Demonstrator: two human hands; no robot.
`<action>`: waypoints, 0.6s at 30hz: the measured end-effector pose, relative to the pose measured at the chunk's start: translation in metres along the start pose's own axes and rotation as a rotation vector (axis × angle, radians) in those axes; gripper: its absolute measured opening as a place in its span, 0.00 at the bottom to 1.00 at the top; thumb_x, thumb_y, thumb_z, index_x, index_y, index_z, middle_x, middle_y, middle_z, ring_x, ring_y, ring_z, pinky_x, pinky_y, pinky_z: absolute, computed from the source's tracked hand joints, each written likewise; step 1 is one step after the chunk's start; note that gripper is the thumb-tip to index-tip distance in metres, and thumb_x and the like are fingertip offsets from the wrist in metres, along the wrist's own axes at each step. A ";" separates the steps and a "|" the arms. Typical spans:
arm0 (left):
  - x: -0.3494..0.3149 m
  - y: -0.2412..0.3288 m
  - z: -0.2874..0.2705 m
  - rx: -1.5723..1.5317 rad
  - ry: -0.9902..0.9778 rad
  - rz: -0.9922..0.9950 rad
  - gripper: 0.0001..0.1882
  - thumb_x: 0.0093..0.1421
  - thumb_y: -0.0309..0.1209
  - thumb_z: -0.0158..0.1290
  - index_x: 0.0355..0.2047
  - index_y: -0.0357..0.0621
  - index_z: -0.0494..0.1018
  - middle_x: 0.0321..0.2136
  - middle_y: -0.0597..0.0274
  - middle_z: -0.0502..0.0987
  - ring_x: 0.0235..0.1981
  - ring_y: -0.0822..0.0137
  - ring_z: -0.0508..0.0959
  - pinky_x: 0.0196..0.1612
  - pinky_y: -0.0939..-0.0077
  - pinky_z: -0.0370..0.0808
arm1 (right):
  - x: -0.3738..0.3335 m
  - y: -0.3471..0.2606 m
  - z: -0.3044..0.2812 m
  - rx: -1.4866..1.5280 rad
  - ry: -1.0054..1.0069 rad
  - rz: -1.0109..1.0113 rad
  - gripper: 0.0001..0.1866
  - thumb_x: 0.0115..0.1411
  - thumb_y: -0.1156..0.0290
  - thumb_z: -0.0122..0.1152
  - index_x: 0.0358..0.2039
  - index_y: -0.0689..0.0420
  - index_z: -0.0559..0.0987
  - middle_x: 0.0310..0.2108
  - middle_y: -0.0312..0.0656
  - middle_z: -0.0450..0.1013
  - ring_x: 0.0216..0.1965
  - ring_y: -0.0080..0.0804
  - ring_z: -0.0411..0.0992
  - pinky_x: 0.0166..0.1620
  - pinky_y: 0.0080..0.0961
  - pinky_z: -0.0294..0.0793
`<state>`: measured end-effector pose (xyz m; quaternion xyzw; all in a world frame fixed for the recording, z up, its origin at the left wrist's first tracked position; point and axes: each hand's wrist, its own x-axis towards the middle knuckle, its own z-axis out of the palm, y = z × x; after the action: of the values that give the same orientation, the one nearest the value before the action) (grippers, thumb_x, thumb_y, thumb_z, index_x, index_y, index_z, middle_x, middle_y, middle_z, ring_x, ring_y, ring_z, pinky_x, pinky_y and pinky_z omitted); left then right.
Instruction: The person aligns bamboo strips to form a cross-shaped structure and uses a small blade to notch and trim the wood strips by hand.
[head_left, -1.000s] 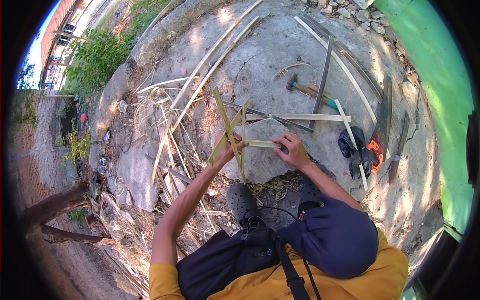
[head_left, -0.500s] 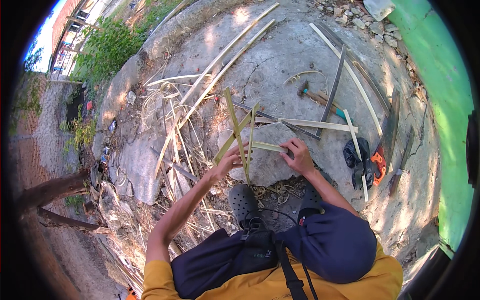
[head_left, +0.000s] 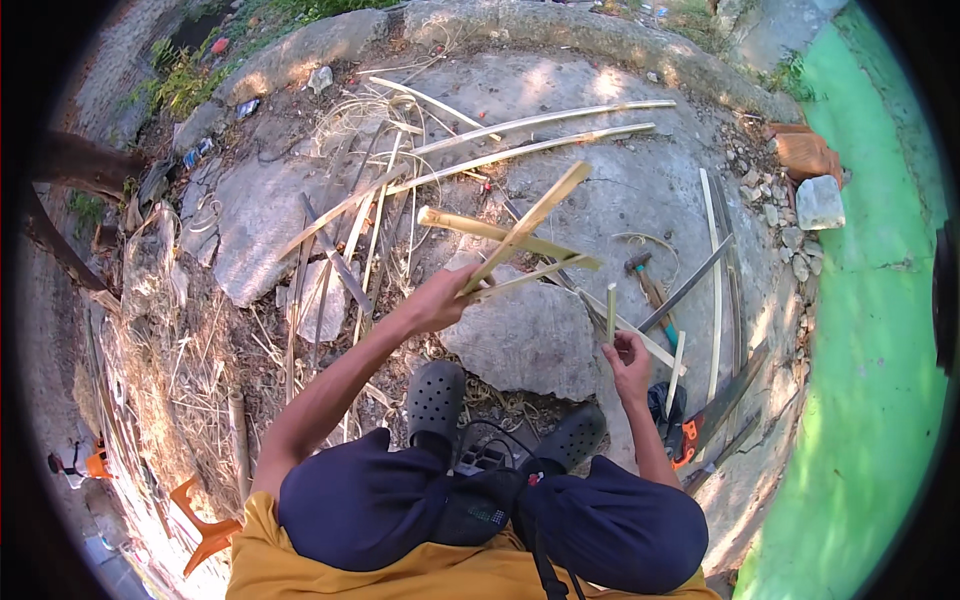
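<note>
In my left hand [head_left: 440,300] I grip a bundle of bamboo strips [head_left: 535,215], several of which cross and fan out up and to the right. My fingers close round their near ends, hiding that part. My right hand [head_left: 628,365], lower and further right, pinches a short, narrow bamboo strip [head_left: 611,312] that stands upright from the fingers. The two hands are apart. Beneath and between them lies a broken concrete slab [head_left: 520,335]. A hammer [head_left: 650,283] with a blue-ended handle rests just beyond my right hand.
Long pale strips [head_left: 540,122] lie across the ground ahead, beside tangled shavings [head_left: 365,115]. At the right are an orange-handled saw [head_left: 688,440], a black plastic bag [head_left: 664,402] and a green wall [head_left: 850,330]. Rubble [head_left: 795,240] lines the wall.
My view has turned, shifting the scene. My left hand has lifted the crossed strips and tilted them to the right. My right hand has moved right, away from them, with the short strip now upright.
</note>
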<state>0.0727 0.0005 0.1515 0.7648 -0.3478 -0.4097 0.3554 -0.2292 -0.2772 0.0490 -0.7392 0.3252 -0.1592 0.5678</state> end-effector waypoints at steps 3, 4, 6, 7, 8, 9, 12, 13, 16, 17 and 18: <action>-0.025 -0.015 -0.038 0.068 0.061 0.047 0.16 0.65 0.20 0.54 0.54 0.40 0.75 0.43 0.52 0.84 0.48 0.55 0.83 0.55 0.57 0.79 | 0.008 -0.016 -0.026 0.042 -0.068 0.079 0.14 0.64 0.71 0.73 0.45 0.60 0.77 0.35 0.33 0.76 0.36 0.20 0.74 0.42 0.20 0.76; -0.030 -0.024 -0.048 0.103 0.022 0.056 0.16 0.65 0.19 0.54 0.53 0.40 0.76 0.43 0.52 0.84 0.48 0.55 0.83 0.55 0.58 0.79 | 0.010 -0.020 -0.032 0.028 -0.097 0.137 0.14 0.65 0.71 0.72 0.45 0.59 0.76 0.35 0.32 0.76 0.38 0.19 0.75 0.43 0.18 0.75; -0.038 -0.039 -0.057 0.062 0.046 0.130 0.18 0.64 0.18 0.54 0.54 0.41 0.76 0.44 0.51 0.84 0.47 0.54 0.83 0.54 0.57 0.80 | 0.012 -0.033 -0.030 0.010 -0.116 0.137 0.13 0.65 0.70 0.72 0.43 0.58 0.76 0.35 0.31 0.76 0.37 0.18 0.74 0.42 0.17 0.74; -0.042 -0.046 -0.056 0.035 0.066 0.132 0.18 0.65 0.19 0.54 0.54 0.42 0.77 0.43 0.52 0.84 0.48 0.52 0.82 0.58 0.56 0.77 | 0.011 -0.036 -0.025 -0.042 -0.103 0.075 0.13 0.64 0.71 0.72 0.43 0.59 0.76 0.33 0.31 0.75 0.34 0.18 0.73 0.39 0.18 0.73; -0.044 -0.049 -0.057 0.020 0.073 0.121 0.18 0.65 0.19 0.54 0.54 0.42 0.77 0.43 0.52 0.84 0.48 0.52 0.82 0.58 0.56 0.77 | 0.009 -0.042 -0.020 -0.093 -0.086 0.014 0.13 0.64 0.71 0.72 0.42 0.59 0.76 0.31 0.31 0.75 0.31 0.18 0.72 0.36 0.19 0.72; -0.045 -0.052 -0.059 0.106 0.069 0.155 0.20 0.62 0.16 0.52 0.55 0.43 0.76 0.44 0.52 0.84 0.49 0.50 0.82 0.58 0.55 0.77 | 0.009 -0.047 -0.014 -0.102 -0.102 0.020 0.13 0.64 0.71 0.72 0.42 0.59 0.76 0.31 0.31 0.75 0.31 0.18 0.72 0.36 0.19 0.72; -0.048 -0.059 -0.053 0.154 0.122 0.150 0.19 0.62 0.16 0.51 0.52 0.44 0.77 0.44 0.53 0.83 0.52 0.48 0.80 0.64 0.50 0.71 | 0.017 -0.060 0.013 -0.357 -0.189 -0.133 0.10 0.60 0.74 0.72 0.38 0.60 0.78 0.26 0.35 0.74 0.27 0.19 0.71 0.32 0.22 0.71; -0.041 -0.079 -0.053 0.245 0.089 0.183 0.14 0.62 0.19 0.54 0.47 0.43 0.78 0.42 0.57 0.82 0.52 0.52 0.79 0.66 0.53 0.69 | 0.021 -0.064 0.031 -0.389 -0.247 -0.154 0.10 0.58 0.76 0.72 0.37 0.59 0.78 0.26 0.36 0.73 0.26 0.22 0.72 0.32 0.24 0.72; -0.018 -0.076 -0.051 0.306 0.013 0.267 0.06 0.58 0.21 0.58 0.36 0.42 0.79 0.39 0.61 0.81 0.52 0.57 0.78 0.71 0.51 0.62 | 0.027 -0.055 0.054 -0.495 -0.357 -0.217 0.10 0.55 0.78 0.70 0.37 0.58 0.78 0.26 0.39 0.74 0.26 0.28 0.73 0.33 0.28 0.74; -0.013 -0.081 -0.052 0.293 0.030 0.341 0.06 0.57 0.20 0.59 0.35 0.42 0.78 0.39 0.61 0.81 0.51 0.57 0.77 0.71 0.50 0.61 | 0.029 -0.049 0.064 -0.540 -0.427 -0.285 0.11 0.53 0.79 0.70 0.37 0.58 0.78 0.28 0.40 0.75 0.27 0.31 0.74 0.34 0.29 0.75; -0.007 -0.080 -0.053 0.277 0.044 0.422 0.06 0.55 0.20 0.60 0.34 0.42 0.78 0.39 0.62 0.81 0.51 0.58 0.77 0.71 0.49 0.60 | 0.029 -0.044 0.071 -0.544 -0.430 -0.279 0.11 0.53 0.79 0.70 0.37 0.58 0.78 0.28 0.40 0.75 0.27 0.31 0.74 0.34 0.29 0.75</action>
<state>0.1351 0.0605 0.1094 0.7253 -0.5447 -0.2581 0.3326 -0.1516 -0.2380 0.0655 -0.9169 0.1251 0.0159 0.3787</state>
